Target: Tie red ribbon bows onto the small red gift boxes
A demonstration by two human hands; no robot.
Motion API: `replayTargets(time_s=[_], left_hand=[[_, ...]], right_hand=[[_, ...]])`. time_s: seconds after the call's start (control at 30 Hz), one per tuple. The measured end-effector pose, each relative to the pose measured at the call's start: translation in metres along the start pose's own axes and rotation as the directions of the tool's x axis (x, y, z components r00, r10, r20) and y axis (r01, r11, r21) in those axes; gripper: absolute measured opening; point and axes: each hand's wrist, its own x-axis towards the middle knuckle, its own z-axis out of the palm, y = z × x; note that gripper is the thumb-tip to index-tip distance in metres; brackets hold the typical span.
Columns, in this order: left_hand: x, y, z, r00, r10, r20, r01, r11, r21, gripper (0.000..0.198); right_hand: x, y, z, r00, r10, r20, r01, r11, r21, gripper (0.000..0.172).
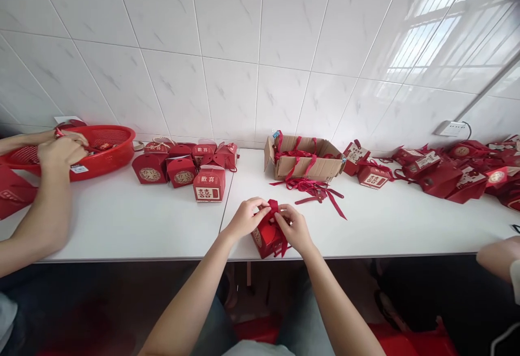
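Observation:
A small red gift box (266, 237) stands at the near edge of the white table (162, 220). A dark red ribbon (273, 207) runs over its top. My left hand (246, 218) pinches the ribbon at the box's top from the left, fingers closed. From the right, my right hand (294, 228) grips the ribbon and the box's top, its fingers closed too. Both hands touch the box.
Finished red boxes (182, 166) stand at the back left. A cardboard carton (303, 161) holds red ribbons, some spilling onto the table. More red boxes (447, 172) pile at the right. Another person's hands (60, 150) work by a red basket (101, 153). A second person's arm (498, 256) shows far right.

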Motion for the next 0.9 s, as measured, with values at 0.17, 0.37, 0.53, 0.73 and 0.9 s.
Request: replayTargets(time_s=[0.17,0.37,0.53,0.73,0.9], left_hand=[[-0.005,-0.005,0.003,0.999,-0.021,-0.032,0.021,1.0,0.016,0.019],[-0.008,0.001,0.005,0.997,0.0,-0.079,0.009,0.993,0.117,0.016],[-0.006,0.004,0.003,0.998,0.022,-0.064,-0.012,0.989,0.148,0.017],[-0.009,0.0,0.004,0.993,0.025,-0.114,-0.01,0.991,0.136,0.016],[-0.01,0.006,0.007,0.995,0.021,-0.101,-0.008,0.992,0.126,0.013]], right_hand=[[-0.002,-0.003,0.002,0.999,-0.03,-0.035,0.03,1.0,-0.003,0.024],[-0.003,-0.006,0.001,0.998,-0.063,0.006,0.063,0.998,-0.032,0.026],[-0.003,-0.001,0.005,0.997,-0.062,-0.053,0.059,0.997,-0.059,0.027],[-0.003,0.0,0.006,0.993,-0.042,-0.108,0.033,0.996,-0.085,0.031],[-0.004,-0.001,0.004,0.991,-0.124,-0.044,0.117,0.984,-0.133,0.036]])
